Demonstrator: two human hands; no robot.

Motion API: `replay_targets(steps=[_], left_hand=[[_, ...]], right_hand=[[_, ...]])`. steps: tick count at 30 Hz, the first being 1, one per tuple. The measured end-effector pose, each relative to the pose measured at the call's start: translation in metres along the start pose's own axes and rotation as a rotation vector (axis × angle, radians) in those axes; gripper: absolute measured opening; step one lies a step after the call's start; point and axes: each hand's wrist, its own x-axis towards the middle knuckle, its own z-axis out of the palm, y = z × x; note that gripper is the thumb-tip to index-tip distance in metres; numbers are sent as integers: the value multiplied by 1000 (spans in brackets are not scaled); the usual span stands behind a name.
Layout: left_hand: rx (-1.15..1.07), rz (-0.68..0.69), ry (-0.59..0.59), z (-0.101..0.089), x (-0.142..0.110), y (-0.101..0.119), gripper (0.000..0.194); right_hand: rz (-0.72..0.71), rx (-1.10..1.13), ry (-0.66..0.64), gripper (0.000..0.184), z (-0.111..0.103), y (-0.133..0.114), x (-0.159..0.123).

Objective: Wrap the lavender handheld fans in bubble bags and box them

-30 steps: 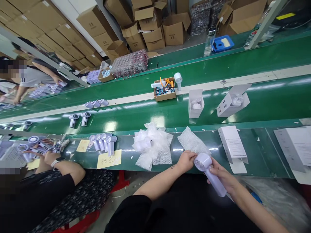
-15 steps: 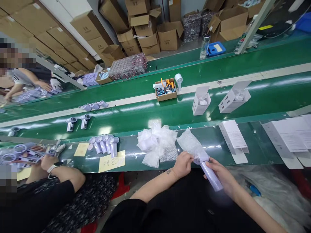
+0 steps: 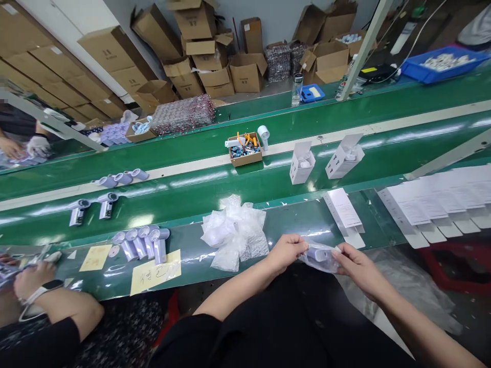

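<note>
In front of my body, a clear bubble-wrap bag (image 3: 325,264) is stretched between my two hands, with a lavender device (image 3: 315,253) shaped like a small hair dryer inside it. My left hand (image 3: 288,250) pinches the bag's left end. At its right end, my right hand (image 3: 355,265) grips the plastic between thumb and fingers. To the left on the bench lies a heap of bubble-wrap bags (image 3: 233,235), with something lavender showing through. Farther left, several lavender devices (image 3: 142,243) lie side by side near yellow paper notes (image 3: 155,273).
Flat white boxes (image 3: 425,202) lie at right, with a single white box (image 3: 343,212) nearer. Two open white boxes (image 3: 303,166) stand on the green belt. A cardboard tray of small parts (image 3: 245,153) sits mid-belt. A co-worker's arm (image 3: 57,301) is at left.
The lavender device, whose handle stuck out of the bag before, is now inside it. My right hand has moved from the handle to the bag's plastic. The view has shifted right.
</note>
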Motion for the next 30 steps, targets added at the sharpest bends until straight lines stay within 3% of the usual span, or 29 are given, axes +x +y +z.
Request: replay_targets(steps=[2,3,5,7,9,12,15,18,21,24,28,30], left_hand=[[109,196,6,1,-4,17,41],[194,280,0,2,-5,21,56],[348,346,-47,8,1,20,77],[417,315,-27,14,13,9,53],[364,261,127,16,26,-5,21],[119,107,417,3,37,-13,25],[-121,-8,501,-20,36,-2,38],[-303,9,527,-37,27,13,48],[-477,64,554,-41,23,26,52],[-510,143,559,-37,28,40,51],[-150,118,681,-36,24,58,38],[175,83,735,-38,10,66,30]], right_hand=[[-61,-13,-69,30,-5,-15,-2],[-81,17,-129,30,-7,-22,0],[-129,23,-294,28,-13,-33,8],[-223,-139,-448,25,-30,-39,25],[-408,-456,-468,27,-57,-39,49],[-742,-932,-348,24,-99,-31,98],[-932,-1216,-463,17,-116,-32,144],[-1002,-1285,-460,20,-102,-53,169],[-1053,-1221,-273,26,-74,-76,175],[-1097,-1056,-162,35,-44,-76,174],[-1095,-838,-158,36,-20,-49,165],[-1033,-780,-259,40,-16,-37,154]])
